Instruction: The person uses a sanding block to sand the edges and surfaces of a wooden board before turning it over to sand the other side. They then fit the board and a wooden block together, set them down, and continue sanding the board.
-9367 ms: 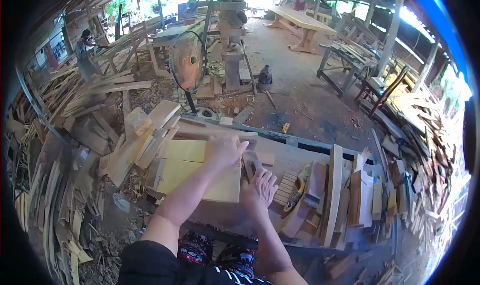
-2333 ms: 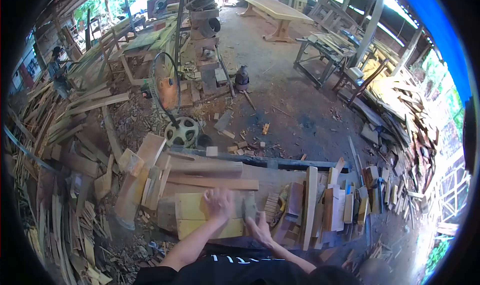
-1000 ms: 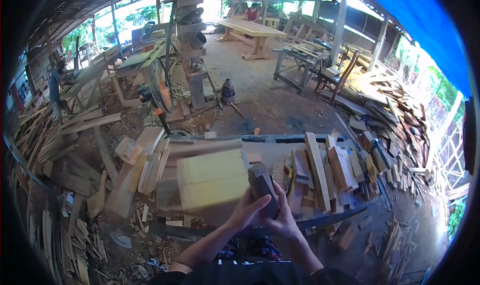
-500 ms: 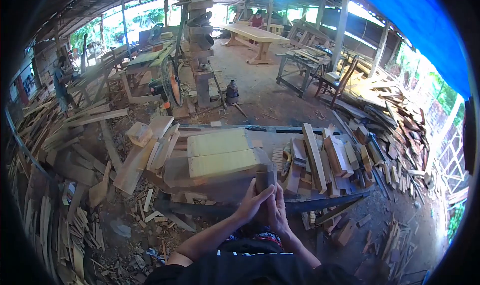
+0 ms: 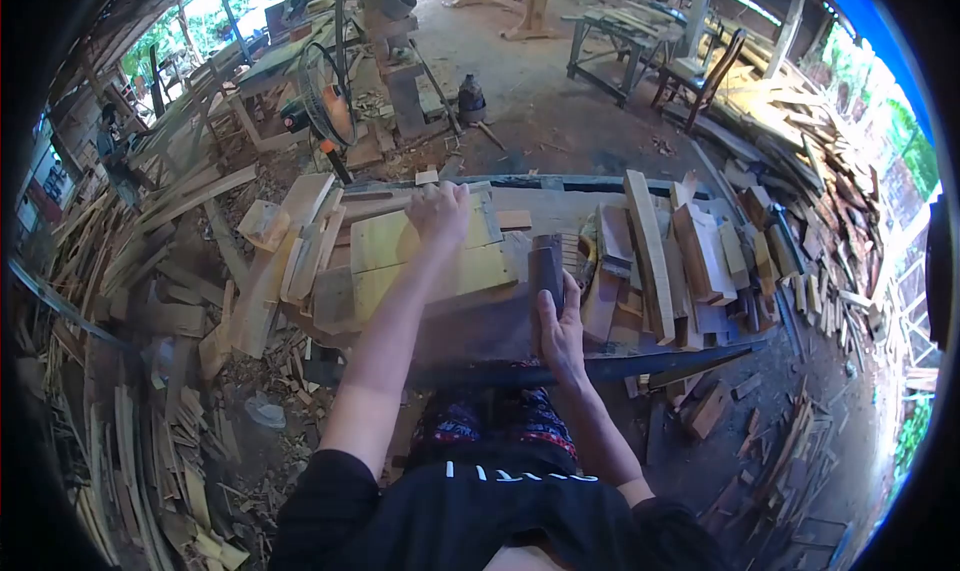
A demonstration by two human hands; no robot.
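A pale yellow wooden panel point(image 5: 400, 266), made of two boards side by side, lies on the workbench in front of me. My left hand point(image 5: 438, 214) reaches across it with fingers curled at its far edge; the fingertips are mostly hidden. To the right of the panel, my right hand point(image 5: 562, 326) holds a dark, narrow wooden block point(image 5: 546, 269) upright, thumb on the near side and fingers around its right side. A small light wood offcut point(image 5: 427, 178) lies just beyond my left hand.
Wood blocks point(image 5: 700, 256) and a long batten point(image 5: 650, 256) crowd the bench's right side. Boards point(image 5: 270, 281) lean at its left. A fan point(image 5: 327, 101) stands behind, left. Scrap wood piles point(image 5: 180, 451) cover the floor. A chair point(image 5: 700, 81) stands back right.
My hands have come apart from around the dark block. The left has reached forward onto the panel, while the right keeps the block. The panel appears turned slightly. My view has tilted down.
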